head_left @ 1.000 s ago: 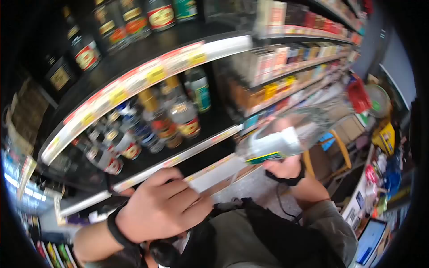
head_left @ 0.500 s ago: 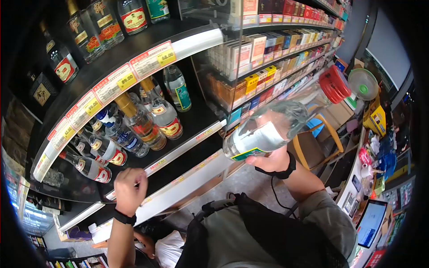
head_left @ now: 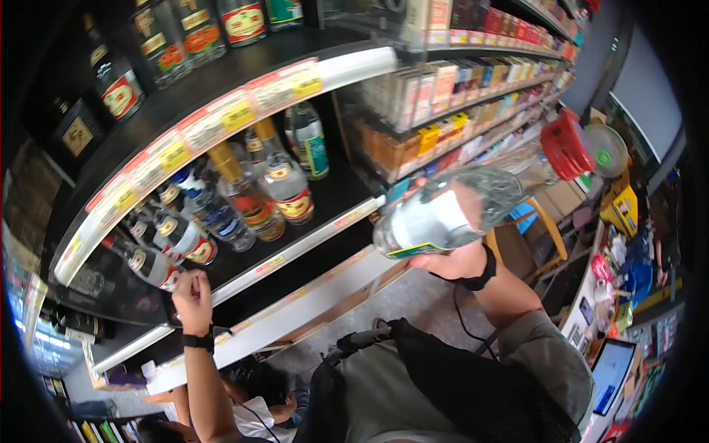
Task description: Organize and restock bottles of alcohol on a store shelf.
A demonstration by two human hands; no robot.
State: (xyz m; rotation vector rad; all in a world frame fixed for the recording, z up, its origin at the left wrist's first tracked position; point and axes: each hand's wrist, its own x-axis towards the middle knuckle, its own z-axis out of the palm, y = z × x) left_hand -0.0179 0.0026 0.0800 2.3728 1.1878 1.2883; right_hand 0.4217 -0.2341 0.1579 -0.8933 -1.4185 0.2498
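My right hand holds a large clear glass bottle with a white and green label, tilted on its side in front of me. At the left, my left hand has its fingers curled at the front edge of the lower shelf. It is beside a clear bottle with a red and white label; whether it touches that bottle or holds anything is hidden. Behind stand a gold-capped bottle and a bottle with a green label.
A curved price rail runs above the lower shelf, with more bottles on top. Small boxes fill the shelves behind. To the right are a red lid, a wooden chair and a tablet. Other people are at the bottom left.
My left hand has moved left and slightly down, towards the red and white labelled bottle. The shelf view has shifted right and blurred. My right hand still holds the large bottle.
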